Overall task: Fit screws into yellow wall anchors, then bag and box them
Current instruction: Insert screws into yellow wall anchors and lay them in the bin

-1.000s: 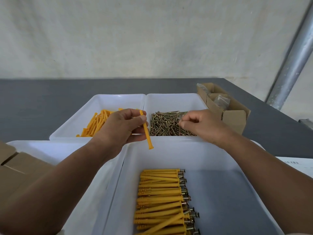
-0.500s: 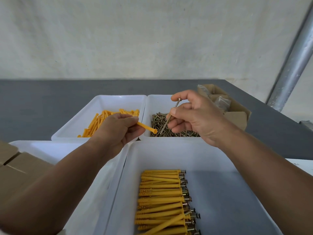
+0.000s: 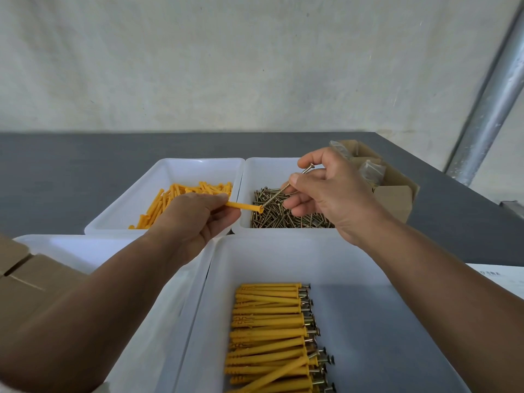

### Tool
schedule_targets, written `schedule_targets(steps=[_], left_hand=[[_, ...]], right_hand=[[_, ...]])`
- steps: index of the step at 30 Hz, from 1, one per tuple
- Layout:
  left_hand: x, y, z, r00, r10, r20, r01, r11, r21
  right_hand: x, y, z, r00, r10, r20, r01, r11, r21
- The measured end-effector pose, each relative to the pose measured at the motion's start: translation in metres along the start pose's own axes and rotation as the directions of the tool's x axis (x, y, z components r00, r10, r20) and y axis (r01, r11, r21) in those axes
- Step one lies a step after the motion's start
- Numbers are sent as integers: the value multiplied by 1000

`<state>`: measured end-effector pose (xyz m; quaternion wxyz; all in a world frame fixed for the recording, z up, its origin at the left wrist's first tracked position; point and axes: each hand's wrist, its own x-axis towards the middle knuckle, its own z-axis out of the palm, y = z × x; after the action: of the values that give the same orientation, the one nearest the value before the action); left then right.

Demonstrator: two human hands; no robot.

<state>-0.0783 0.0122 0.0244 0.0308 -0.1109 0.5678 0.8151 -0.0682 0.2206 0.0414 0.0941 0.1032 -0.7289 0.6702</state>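
Note:
My left hand (image 3: 195, 215) grips a yellow wall anchor (image 3: 245, 206) with its open end pointing right. My right hand (image 3: 331, 191) pinches a brass screw (image 3: 283, 188) between thumb and fingers, tilted, its tip touching the anchor's mouth. Both hover over the far trays. A white tray (image 3: 170, 174) at far left holds loose yellow anchors (image 3: 181, 194). The white tray (image 3: 261, 168) beside it holds a heap of screws (image 3: 283, 217). The near white tray (image 3: 368, 279) holds several fitted anchors (image 3: 269, 336) laid in a row, screw heads to the right.
An open cardboard box (image 3: 397, 197) with clear plastic bags (image 3: 371, 171) stands at the far right. Another cardboard box (image 3: 25, 279) sits at the near left in front of a white tray (image 3: 73, 248). A metal pole (image 3: 487, 109) rises at the right. The table (image 3: 56, 171) is grey.
My right hand lifted a screw out of the heap and brought its tip to the anchor's open end. My left hand turned the anchor from hanging down to pointing right.

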Motion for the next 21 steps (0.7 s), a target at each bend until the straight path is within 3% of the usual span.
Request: schedule_targets(steps=[8,21], left_hand=[[-3,4,1,999,-19,-27,16,995,-97],[-5,6,2,998,-64,-26,58,980,-190]], right_hand=[[1,2,0,997,33,-73,-34,999,-15],[1,7,3,990,122,-76,-119,992,41]])
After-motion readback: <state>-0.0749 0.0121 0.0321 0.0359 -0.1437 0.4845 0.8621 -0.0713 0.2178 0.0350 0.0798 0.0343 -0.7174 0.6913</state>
